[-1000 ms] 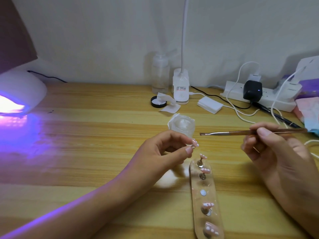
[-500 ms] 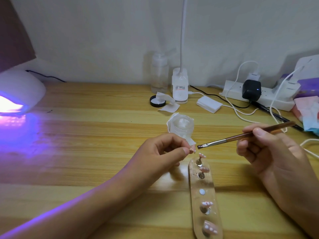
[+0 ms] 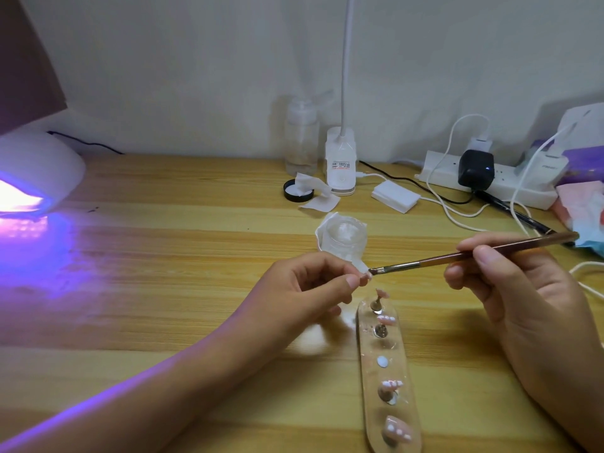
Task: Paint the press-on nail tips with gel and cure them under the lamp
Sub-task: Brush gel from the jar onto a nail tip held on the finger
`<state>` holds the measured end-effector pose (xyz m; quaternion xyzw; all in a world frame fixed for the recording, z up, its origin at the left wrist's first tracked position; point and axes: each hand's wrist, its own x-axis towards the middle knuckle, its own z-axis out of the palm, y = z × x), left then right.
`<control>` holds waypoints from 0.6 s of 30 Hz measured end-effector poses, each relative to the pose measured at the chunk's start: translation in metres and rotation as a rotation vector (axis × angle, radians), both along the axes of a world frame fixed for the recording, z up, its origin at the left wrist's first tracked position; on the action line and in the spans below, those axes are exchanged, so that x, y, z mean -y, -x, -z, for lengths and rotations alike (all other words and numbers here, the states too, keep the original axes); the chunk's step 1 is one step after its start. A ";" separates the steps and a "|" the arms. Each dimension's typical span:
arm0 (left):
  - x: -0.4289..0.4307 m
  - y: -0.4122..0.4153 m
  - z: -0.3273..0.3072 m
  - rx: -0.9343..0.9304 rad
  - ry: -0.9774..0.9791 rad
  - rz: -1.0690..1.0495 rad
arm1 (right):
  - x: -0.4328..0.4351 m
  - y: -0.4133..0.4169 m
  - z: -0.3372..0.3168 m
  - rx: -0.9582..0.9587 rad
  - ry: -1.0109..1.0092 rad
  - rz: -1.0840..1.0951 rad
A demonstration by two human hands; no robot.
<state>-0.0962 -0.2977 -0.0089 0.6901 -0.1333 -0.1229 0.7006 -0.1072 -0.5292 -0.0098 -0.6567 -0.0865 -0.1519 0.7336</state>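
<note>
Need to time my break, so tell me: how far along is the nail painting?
Done, apparently: four decorated tips stand on the holder. In hand: the left hand pinches a fifth tip while the right hand holds the brush at it. Left: finishing that coat, curing it under the lit lamp, and refilling the holder's empty middle spot.

The right hand (image 3: 510, 289) has tilted the thin brown-handled brush (image 3: 457, 256) from level to slanting down leftward. Its bristle end, a second ago apart from the small pale pink press-on nail tip (image 3: 365, 276) pinched by the left hand (image 3: 307, 289), now touches it.
</note>
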 end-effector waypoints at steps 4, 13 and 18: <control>0.000 0.000 -0.001 -0.023 0.009 -0.003 | 0.003 -0.004 0.001 0.018 -0.099 -0.006; 0.003 0.000 -0.002 0.025 0.057 0.021 | 0.002 -0.003 0.001 -0.014 -0.174 -0.101; 0.002 0.000 -0.001 0.042 0.048 0.008 | 0.002 -0.004 0.002 -0.010 -0.133 -0.099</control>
